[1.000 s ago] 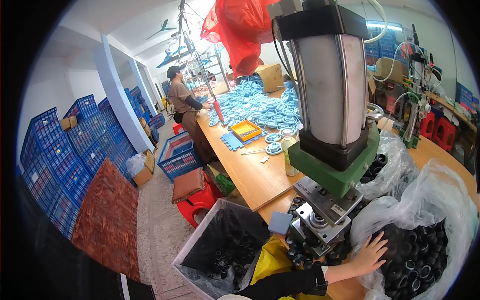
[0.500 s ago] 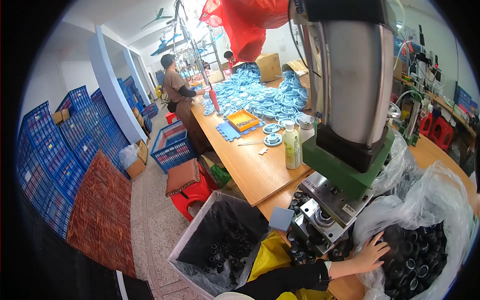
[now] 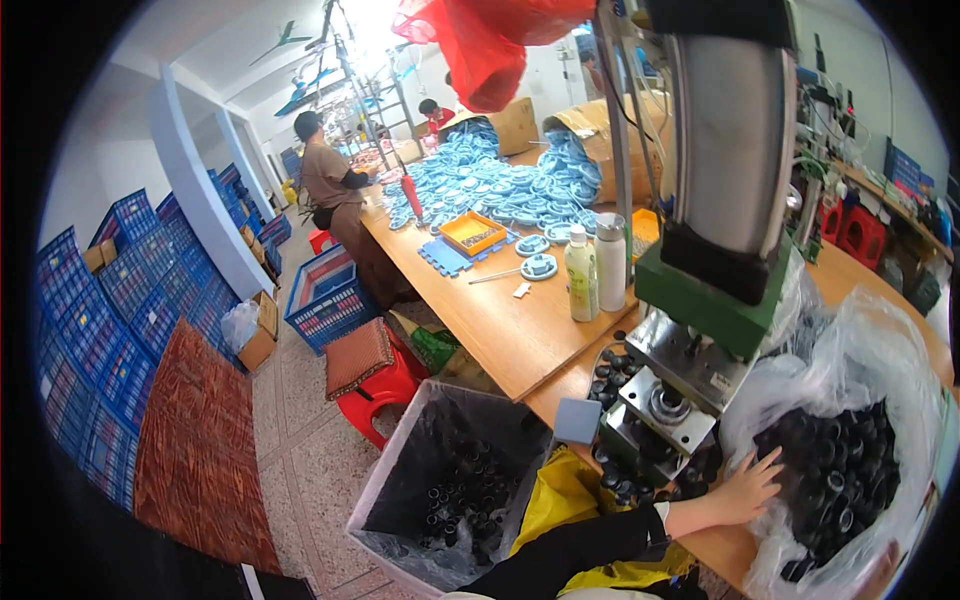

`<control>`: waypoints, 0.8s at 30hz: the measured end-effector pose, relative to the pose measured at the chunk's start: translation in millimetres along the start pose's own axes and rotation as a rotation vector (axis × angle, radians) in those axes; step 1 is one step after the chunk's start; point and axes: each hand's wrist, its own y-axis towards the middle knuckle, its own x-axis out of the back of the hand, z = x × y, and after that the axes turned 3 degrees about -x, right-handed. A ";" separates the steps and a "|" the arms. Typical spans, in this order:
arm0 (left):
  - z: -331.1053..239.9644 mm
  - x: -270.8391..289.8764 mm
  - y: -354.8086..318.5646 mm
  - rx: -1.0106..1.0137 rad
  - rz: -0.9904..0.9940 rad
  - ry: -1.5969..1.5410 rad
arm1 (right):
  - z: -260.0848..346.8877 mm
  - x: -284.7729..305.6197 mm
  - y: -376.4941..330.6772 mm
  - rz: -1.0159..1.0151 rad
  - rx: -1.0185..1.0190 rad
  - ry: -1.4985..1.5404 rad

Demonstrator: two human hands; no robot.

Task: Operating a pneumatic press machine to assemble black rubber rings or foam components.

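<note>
Wooden desk (image 3: 480, 310) bears a clear bag (image 3: 868, 325) of black parts (image 3: 840, 480), many seemingly still to handle; others lie in a bin (image 3: 396, 455). Left grip (image 3: 740, 492) sits spread at the heap's edge; right grip (image 3: 882, 574) is too blurred to tell.

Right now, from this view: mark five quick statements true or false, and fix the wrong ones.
1. The left hand is spread at the clear bag of black parts. True.
2. The tray on the blue mat is green. False: it is orange.
3. The cushion lies on the red stool. True.
4. The bin holds blue parts. False: the parts in it are black.
5. The bottle stands left of the flask in the picture. True.
</note>
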 end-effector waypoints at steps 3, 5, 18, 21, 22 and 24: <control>-15.9 1.0 18.8 -0.062 0.016 -0.064 | 119.9 -37.9 16.6 0.255 -0.356 0.702; -16.5 5.0 10.1 -0.020 0.008 -0.082 | 206.6 -48.2 56.2 0.175 -0.220 0.527; -49.1 73.0 -204.7 0.119 -0.142 -0.132 | 181.0 -60.7 62.1 0.151 -0.289 0.402; -39.0 55.3 -257.2 0.200 0.177 -0.036 | 174.4 -65.2 56.7 0.055 -0.274 0.395; -32.3 44.6 -274.4 0.230 0.290 -0.018 | 174.5 -63.2 57.7 -0.016 -0.313 0.501; -37.9 44.3 -280.0 0.373 0.580 -0.090 | 173.1 -58.9 55.1 -0.116 -0.385 0.621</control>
